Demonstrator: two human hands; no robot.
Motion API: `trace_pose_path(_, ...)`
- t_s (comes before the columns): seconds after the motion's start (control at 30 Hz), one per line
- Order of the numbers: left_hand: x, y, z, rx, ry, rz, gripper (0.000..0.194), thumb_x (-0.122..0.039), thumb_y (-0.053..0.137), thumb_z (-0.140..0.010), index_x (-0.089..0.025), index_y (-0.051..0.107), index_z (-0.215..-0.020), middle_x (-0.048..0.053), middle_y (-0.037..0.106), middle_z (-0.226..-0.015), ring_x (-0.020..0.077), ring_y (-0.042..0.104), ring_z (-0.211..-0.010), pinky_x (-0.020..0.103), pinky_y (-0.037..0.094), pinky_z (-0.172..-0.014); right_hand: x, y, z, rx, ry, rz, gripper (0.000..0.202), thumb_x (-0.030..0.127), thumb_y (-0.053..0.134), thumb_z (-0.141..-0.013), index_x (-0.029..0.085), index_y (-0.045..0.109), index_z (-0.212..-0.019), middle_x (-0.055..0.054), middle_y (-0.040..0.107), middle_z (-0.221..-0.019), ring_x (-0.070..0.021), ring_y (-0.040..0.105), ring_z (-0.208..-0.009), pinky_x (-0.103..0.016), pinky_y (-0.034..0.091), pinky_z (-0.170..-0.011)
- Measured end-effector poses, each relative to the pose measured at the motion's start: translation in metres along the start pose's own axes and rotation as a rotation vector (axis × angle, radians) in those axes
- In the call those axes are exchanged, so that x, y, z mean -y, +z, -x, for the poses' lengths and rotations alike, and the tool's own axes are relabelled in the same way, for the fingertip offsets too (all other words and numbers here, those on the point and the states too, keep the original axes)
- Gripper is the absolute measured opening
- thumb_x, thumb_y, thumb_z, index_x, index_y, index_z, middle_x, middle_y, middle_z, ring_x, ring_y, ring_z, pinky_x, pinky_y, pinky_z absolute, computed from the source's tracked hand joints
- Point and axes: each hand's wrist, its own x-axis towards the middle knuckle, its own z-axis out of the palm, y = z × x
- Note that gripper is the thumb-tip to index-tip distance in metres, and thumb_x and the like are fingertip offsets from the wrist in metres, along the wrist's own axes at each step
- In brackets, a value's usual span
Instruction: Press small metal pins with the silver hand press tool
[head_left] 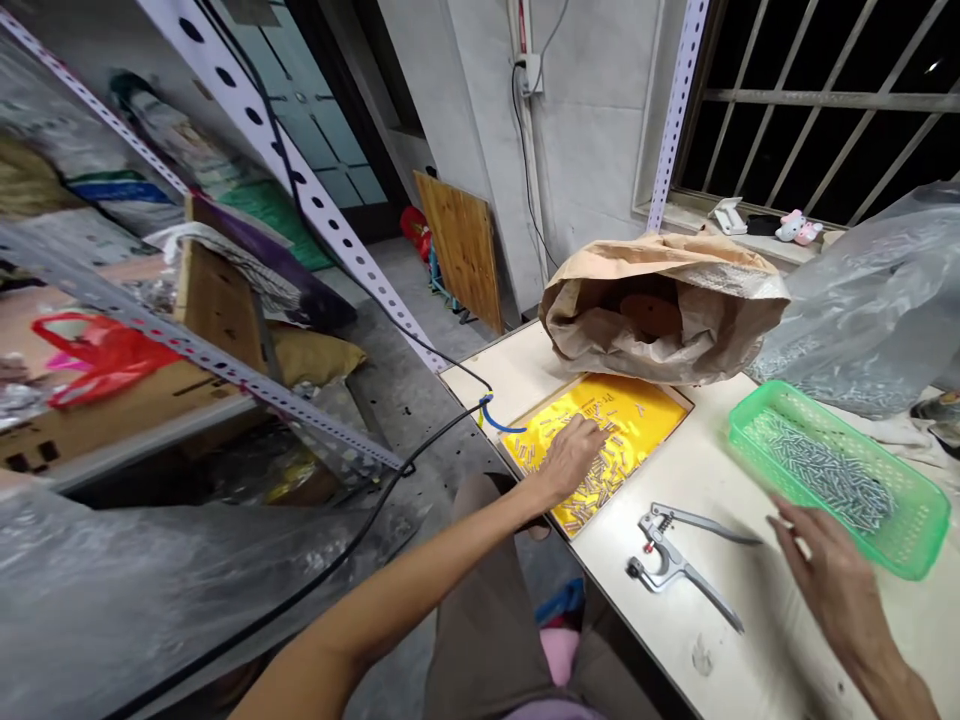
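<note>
My left hand reaches over a shiny yellow sheet with printed lettering. Its fingers are bunched and pointed down among many small metal pins scattered there; whatever is between the fingertips is hidden. My right hand, slightly blurred, is beside the near edge of a green perforated plastic basket. The thumb and fingers there are drawn close together, and I cannot make out what is in them. Similar small metal pieces fill part of the basket. Between my hands lie metal hand pliers with a spring and spread handles.
Behind the sheet stands an open brown paper sack. A large clear plastic bag is at the back right. Black cable and a blue cord run by the table's left edge. Perforated metal shelving stands left.
</note>
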Motion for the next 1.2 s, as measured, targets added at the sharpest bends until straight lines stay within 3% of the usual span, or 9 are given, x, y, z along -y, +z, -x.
trace_pose_path(0.13,0.000,0.009,-0.024,0.142,0.147,-0.088,0.021,-0.014,0.039,-0.093,-0.014,0.061,-0.089,0.008,0.057,-0.088,0.0197,0.046,-0.088,0.028,0.040,-0.068,0.039,0.007,0.018,0.201,-0.005,-0.200,0.033,0.039,0.033,-0.096,0.022,0.056,-0.114,-0.006,0.061,-0.087,-0.0167,0.061,-0.077,-0.027,0.050,-0.065)
trace_pose_path(0.3,-0.003,0.007,-0.038,0.280,0.245,-0.114,0.020,-0.011,0.040,-0.091,-0.013,0.059,-0.089,0.010,0.056,-0.093,0.0211,0.045,-0.093,0.030,0.040,-0.073,0.062,0.003,0.040,0.478,0.015,-0.263,0.029,0.033,0.034,-0.096,0.025,0.056,-0.113,-0.003,0.061,-0.087,-0.0146,0.062,-0.073,-0.024,0.051,-0.061)
trace_pose_path(0.57,-0.002,0.001,-0.040,0.353,0.221,-0.067,0.019,-0.007,0.040,-0.087,-0.010,0.059,-0.086,0.012,0.057,-0.091,0.0229,0.048,-0.094,0.035,0.041,-0.083,0.070,0.016,0.058,0.502,0.048,-0.039,0.031,0.021,0.031,-0.093,0.020,0.054,-0.114,-0.005,0.058,-0.085,-0.0158,0.055,-0.066,-0.026,0.042,-0.056)
trace_pose_path(0.7,-0.016,-0.010,-0.032,0.272,0.122,0.084,0.018,-0.005,0.043,-0.083,-0.010,0.060,-0.080,0.011,0.059,-0.086,0.0215,0.052,-0.088,0.034,0.044,-0.079,0.070,0.016,0.052,0.564,0.077,-0.003,0.029,0.014,0.034,-0.090,0.021,0.057,-0.105,-0.004,0.057,-0.083,-0.0153,0.052,-0.067,-0.025,0.036,-0.058)
trace_pose_path(0.8,-0.040,-0.016,-0.008,0.259,-0.032,0.438,0.016,-0.007,0.048,-0.078,-0.012,0.062,-0.085,0.004,0.059,-0.073,0.0150,0.055,-0.071,0.027,0.046,-0.069,0.071,0.012,0.047,0.625,0.069,-0.017,0.027,0.011,0.036,-0.088,0.022,0.057,-0.100,-0.002,0.056,-0.080,-0.0153,0.050,-0.067,-0.025,0.033,-0.057)
trace_pose_path(0.97,-0.074,-0.010,0.033,0.600,-0.473,1.043,0.012,-0.020,0.056,-0.074,-0.012,0.063,-0.080,-0.004,0.053,-0.054,0.0083,0.049,-0.045,0.018,0.041,-0.044,0.071,0.010,0.042,0.680,-0.010,0.064,0.025,0.007,0.043,-0.084,0.019,0.057,-0.101,-0.002,0.053,-0.077,-0.0141,0.046,-0.064,-0.025,0.030,-0.055)
trace_pose_path(1.07,-0.081,-0.004,0.040,0.594,-0.649,1.139,0.011,-0.022,0.061,-0.068,-0.012,0.063,-0.073,-0.003,0.056,-0.056,0.0074,0.049,-0.046,0.016,0.037,-0.041,0.069,0.010,0.044,0.666,-0.062,0.119,0.028,0.005,0.045,-0.082,0.019,0.056,-0.103,-0.001,0.052,-0.076,-0.0139,0.045,-0.063,-0.025,0.029,-0.055)
trace_pose_path(1.2,-0.088,0.001,0.041,0.565,-0.672,1.113,0.010,-0.022,0.063,-0.065,-0.012,0.062,-0.068,-0.004,0.054,-0.053,0.0064,0.046,-0.046,0.016,0.033,-0.041,0.067,0.008,0.048,0.629,-0.077,0.122,0.026,0.005,0.045,-0.082,0.019,0.056,-0.101,-0.001,0.051,-0.076,-0.0141,0.045,-0.065,-0.026,0.030,-0.056)
